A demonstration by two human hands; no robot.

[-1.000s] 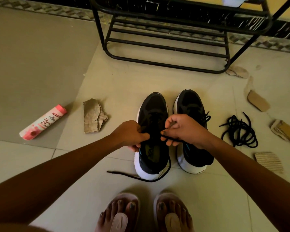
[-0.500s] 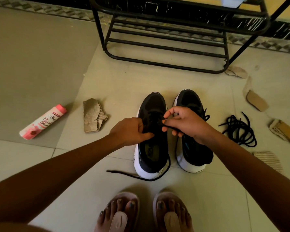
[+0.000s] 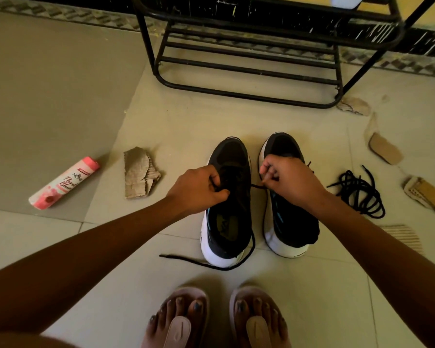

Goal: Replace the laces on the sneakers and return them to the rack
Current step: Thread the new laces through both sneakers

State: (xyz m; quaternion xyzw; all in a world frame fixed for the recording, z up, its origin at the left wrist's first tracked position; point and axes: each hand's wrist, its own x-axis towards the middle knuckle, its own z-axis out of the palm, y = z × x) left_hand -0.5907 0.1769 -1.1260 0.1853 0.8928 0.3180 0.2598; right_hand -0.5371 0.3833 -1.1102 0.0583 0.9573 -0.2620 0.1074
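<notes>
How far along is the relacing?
Done: a coiled black lace lies on the floor, likely removed. In hand: left hand and right hand pinch the working lace at the left sneaker, tail round its heel. Left: finish, check the right sneaker, put both on the rack.

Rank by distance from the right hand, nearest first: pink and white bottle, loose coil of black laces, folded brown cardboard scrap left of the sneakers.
Head view, from the right hand:
1. Loose coil of black laces, just right.
2. Folded brown cardboard scrap, to the left.
3. Pink and white bottle, far left.
</notes>
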